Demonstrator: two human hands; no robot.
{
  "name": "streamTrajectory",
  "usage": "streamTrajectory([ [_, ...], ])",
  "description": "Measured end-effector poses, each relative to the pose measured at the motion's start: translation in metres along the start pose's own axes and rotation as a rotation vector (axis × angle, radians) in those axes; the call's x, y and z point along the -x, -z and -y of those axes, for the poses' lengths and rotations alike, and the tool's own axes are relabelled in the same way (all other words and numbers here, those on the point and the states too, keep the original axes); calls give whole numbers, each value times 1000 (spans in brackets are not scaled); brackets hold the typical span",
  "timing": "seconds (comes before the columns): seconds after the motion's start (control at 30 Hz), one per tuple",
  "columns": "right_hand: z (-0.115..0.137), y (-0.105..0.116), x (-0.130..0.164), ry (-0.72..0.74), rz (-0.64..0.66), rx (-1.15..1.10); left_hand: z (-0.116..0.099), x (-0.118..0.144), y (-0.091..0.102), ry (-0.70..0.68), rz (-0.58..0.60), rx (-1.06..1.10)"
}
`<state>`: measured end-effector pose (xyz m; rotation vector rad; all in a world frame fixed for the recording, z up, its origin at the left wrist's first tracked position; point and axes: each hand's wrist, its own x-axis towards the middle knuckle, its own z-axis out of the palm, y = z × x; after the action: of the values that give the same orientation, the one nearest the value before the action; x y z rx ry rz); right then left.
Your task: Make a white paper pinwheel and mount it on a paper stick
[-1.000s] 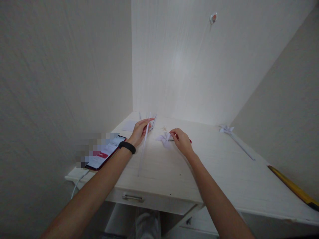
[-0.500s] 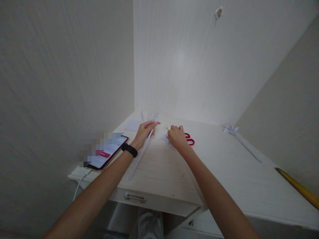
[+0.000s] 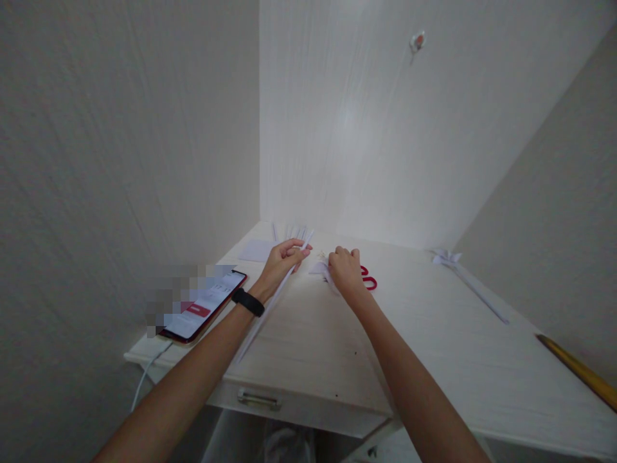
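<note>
- Drawer handle [image 3: 259, 399]: metal pull on the front edge below the tabletop [image 3: 434, 360], nearest the camera.
- Phone [image 3: 205, 307]: lit screen, lying flat at the tabletop's left edge, with a white cable [image 3: 147, 373] hanging below it.
- Left hand [image 3: 283, 259]: a black wristband [image 3: 247, 301] on the wrist; fingers closed around a long white paper stick [image 3: 270, 302], gripping it near its far end. The stick slants back toward the near left, along the forearm.
- Right hand [image 3: 346, 271]: fingers curled down onto a small folded white paper piece [image 3: 320, 269] that rests on the tabletop just right of the left hand; whether the piece is pinched or merely pressed cannot be told.
- Red scissors [image 3: 369, 280]: flat on the tabletop, just beside and partly hidden by the right hand.
- Yellow ruler [image 3: 578, 372]: along the right edge, well apart from both hands.
- Finished paper pinwheel [image 3: 448, 258]: on its stick, lying at the far right.
- Spare paper sticks [image 3: 289, 230]: against the back wall, beyond the left hand.
</note>
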<state>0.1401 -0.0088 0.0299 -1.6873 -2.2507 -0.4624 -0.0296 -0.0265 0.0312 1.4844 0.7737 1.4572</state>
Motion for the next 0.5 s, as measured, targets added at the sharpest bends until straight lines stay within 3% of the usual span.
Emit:
streamTrajectory([
  [0.07,-8,-1,0,-75,-150,-284,-1,2,-2,2,32,-2],
  [0.17,-15,1,1,-185,-377,-932,1,4,-5,19,80,6],
  [0.27,-12,3,3,-266,-499,-1430,4,5,-7,25,109,23],
  [0.37,-4,6,6,-301,-530,-1606,6,5,-8,27,110,31],
  [0.5,9,13,9,-248,-530,-1641,5,6,-10,23,125,50],
])
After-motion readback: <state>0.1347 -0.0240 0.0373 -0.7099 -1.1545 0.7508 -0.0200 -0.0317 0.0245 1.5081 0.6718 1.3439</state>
